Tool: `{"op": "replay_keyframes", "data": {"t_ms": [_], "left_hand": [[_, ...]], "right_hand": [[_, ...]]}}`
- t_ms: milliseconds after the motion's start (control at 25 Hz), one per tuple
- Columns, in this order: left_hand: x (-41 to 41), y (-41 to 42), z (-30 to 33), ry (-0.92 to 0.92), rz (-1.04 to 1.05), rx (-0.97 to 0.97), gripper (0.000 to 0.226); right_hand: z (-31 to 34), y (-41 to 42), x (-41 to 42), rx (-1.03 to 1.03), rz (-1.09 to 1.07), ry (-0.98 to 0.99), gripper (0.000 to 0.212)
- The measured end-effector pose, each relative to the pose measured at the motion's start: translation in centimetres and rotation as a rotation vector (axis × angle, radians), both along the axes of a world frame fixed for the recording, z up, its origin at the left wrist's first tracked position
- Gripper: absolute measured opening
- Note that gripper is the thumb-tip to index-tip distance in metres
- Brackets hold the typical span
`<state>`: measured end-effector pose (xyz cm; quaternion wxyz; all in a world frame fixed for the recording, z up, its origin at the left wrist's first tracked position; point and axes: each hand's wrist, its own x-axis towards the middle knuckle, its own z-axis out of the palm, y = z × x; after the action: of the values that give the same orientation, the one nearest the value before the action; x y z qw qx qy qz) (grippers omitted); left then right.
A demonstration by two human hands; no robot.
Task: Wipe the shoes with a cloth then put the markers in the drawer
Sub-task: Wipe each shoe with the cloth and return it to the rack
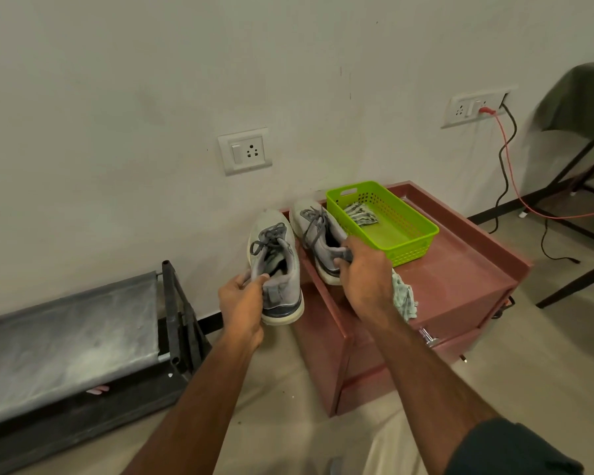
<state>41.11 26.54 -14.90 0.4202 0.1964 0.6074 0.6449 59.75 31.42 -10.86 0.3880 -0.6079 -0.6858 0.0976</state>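
Two grey shoes sit in our hands. Our left hand (241,296) grips the left shoe (275,265) at its heel collar, fingers curled over the rim and thumb on the outside; this shoe hangs in the air just left of the red cabinet (460,269), toe toward the wall (151,97). Our right hand (364,269) has its fingers curled round the heel of the right shoe (318,234), which rests on the cabinet's top near its left edge, toe also toward the wall. A checked cloth (404,298) hangs from under our right hand, draping over the cabinet's front edge; whether we pinch it we cannot tell. Just right of that shoe stands a green basket (408,231) on the cabinet top, with another checked cloth (360,214) inside it. Below the top, a drawer front carries a metal handle (427,337). To the left on the floor lies a dark low rack (66,337). Two wall sockets (245,150) show, with cables trailing from the right one.
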Motion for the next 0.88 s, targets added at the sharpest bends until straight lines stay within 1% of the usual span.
{"op": "replay_keyframes", "data": {"t_ms": [120, 200, 280, 400, 520, 600, 680, 800, 880], "left_hand": [[-0.9, -0.9, 0.9, -0.004, 0.05, 0.017, 0.023], [-1.8, -2.4, 1.9, 0.006, 0.089, 0.023, 0.024], [-3.7, -4.3, 2.4, 0.024, 0.124, 0.027, 0.027], [-8.5, -8.2, 2.5, 0.053, 0.204, 0.027, 0.021], [-14.3, -12.8, 2.7, 0.075, 0.309, -0.031, 0.023], [-17.7, -15.5, 3.3, 0.112, 0.362, -0.085, 0.015], [-21.1, -17.7, 3.5, 0.139, 0.394, -0.12, 0.014], [-24.7, -20.1, 2.9, 0.177, 0.435, -0.135, 0.017], [-25.6, -20.5, 2.0, 0.158, 0.448, -0.142, 0.016]], "right_hand": [[1.3, -2.3, -1.3, 0.112, 0.052, -0.006, 0.018], [1.9, -4.2, -2.8, 0.134, 0.135, -0.018, 0.02], [2.3, -5.9, -4.6, 0.145, 0.174, -0.038, 0.021], [2.9, -8.3, -8.3, 0.11, 0.263, 0.016, 0.02], [2.8, -10.8, -13.1, 0.041, 0.41, 0.02, 0.018], [2.4, -11.9, -16.5, 0.028, 0.504, 0.038, 0.016], [1.8, -12.6, -19.6, 0.029, 0.57, 0.035, 0.017], [0.4, -13.8, -23.9, 0.024, 0.633, 0.015, 0.019], [-0.7, -14.5, -26.0, 0.035, 0.66, -0.007, 0.019]]}}
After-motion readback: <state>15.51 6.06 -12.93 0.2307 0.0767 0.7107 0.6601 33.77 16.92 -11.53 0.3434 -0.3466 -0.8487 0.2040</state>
